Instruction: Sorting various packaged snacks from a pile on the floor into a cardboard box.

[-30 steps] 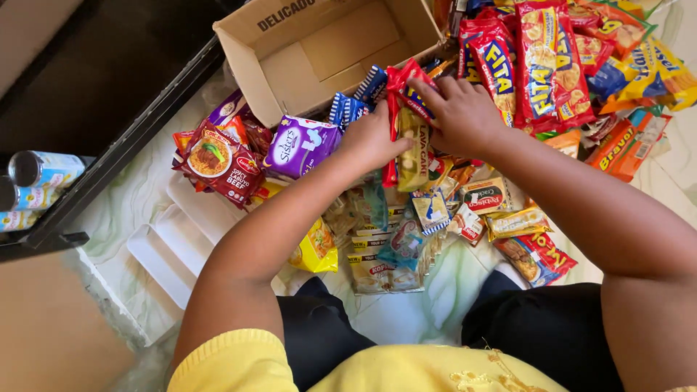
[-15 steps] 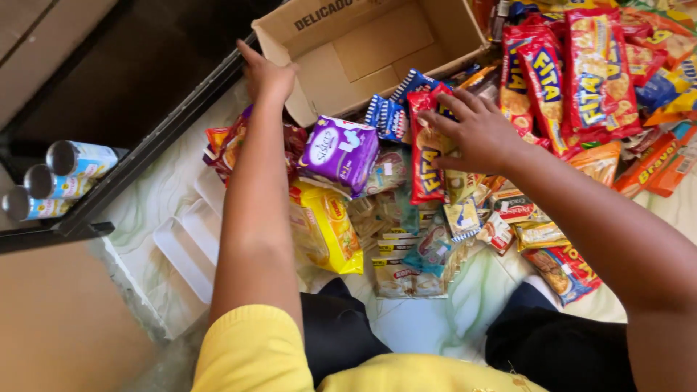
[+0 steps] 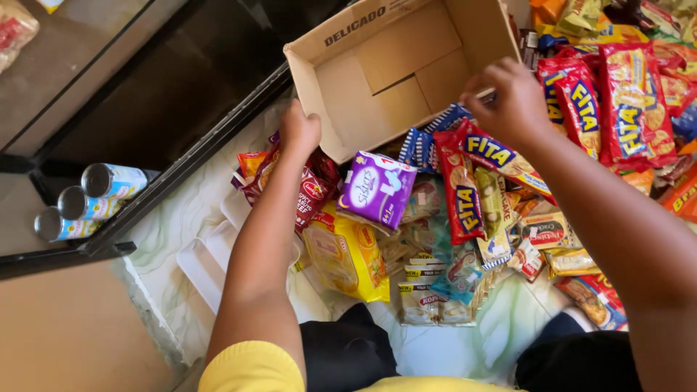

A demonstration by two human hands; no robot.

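**Hands on an open carton**

Lay open and empty on the pale floor: cardboard box [image 3: 406,69], ringed by snack packets. Gripped at its near-left wall by the left hand [image 3: 299,131], fingers curled over the edge. Clasped at the near-right rim by the right hand [image 3: 512,98], just above the red cracker packs [image 3: 465,185]. Rested just below the box: purple packet [image 3: 377,190], beside a yellow packet [image 3: 347,254]. Stood well apart at left: three cans [image 3: 83,202].

The box [image 3: 406,65] top is cut off by the edge. The right hand [image 3: 512,101] hides its own fingertips. Snack packs [image 3: 653,87] run off the right side.
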